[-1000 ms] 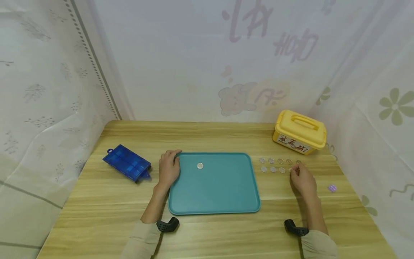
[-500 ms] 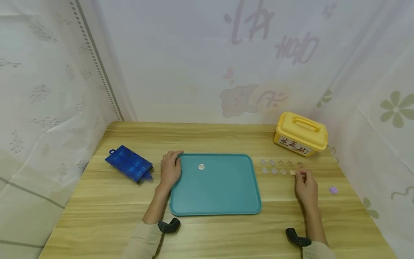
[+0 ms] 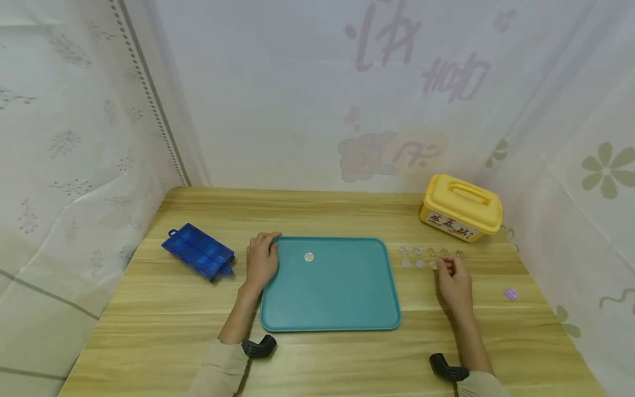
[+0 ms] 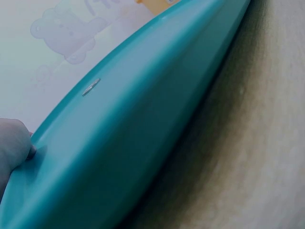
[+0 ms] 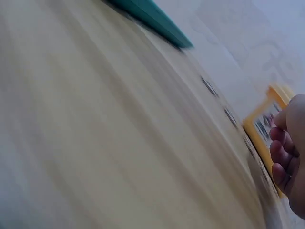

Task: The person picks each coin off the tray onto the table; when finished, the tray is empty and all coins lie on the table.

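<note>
My left hand grips the left rim of a teal tray, its thumb over the edge; part of that hand shows in the left wrist view. One silver coin lies on the tray. To the right, my right hand is low over two rows of coins, fingers bent and thumb near the index finger. Its fingertips are beside a coin in the nearer row. In the right wrist view the fingers are curled; whether they hold a coin is hidden.
A yellow lidded box stands behind the coins. On the left lies a blue compartment case. A small purple block is right of my right hand. The wooden table meets printed cloth walls.
My right hand has drawn back from the far row, then shifted left along the nearer row. The rightmost coin of that row, visible half a second ago, is now hidden. My left hand stays put.
</note>
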Demonstrator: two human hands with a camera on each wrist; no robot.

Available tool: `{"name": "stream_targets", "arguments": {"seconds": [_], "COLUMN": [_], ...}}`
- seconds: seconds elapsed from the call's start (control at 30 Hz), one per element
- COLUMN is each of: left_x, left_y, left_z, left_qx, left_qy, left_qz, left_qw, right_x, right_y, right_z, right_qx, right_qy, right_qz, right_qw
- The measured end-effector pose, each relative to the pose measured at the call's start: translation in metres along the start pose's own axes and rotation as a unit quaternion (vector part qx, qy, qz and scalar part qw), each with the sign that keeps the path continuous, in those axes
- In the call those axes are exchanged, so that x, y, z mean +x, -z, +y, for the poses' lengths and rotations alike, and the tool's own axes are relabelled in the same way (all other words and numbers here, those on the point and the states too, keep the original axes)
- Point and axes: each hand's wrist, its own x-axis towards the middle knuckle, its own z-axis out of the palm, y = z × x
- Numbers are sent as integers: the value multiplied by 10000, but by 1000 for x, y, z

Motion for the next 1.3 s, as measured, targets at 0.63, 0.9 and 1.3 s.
{"name": "stream_targets", "arguments": {"seconds": [0.63,0.9,1.3], "left_x": [3,2,2], "left_y": [0,0,-1], "left_z": [-2,-2,-2], "left_qx": [-21,-23,-66], "left_qy": [-58,-36,-75], "left_qz": [34,12,76], "left_qw": [10000,10000,9999], "right_x": [-8,-14,-50], "right_y": [-93,-127,-183], "right_z": [-76,-102,-130], "right_qx": [244,16,-412], "right_qy": [1632,1827,2240], "right_qz": [-1425,-1904,-2221], "right_qw": [9759,9646,9480]}}
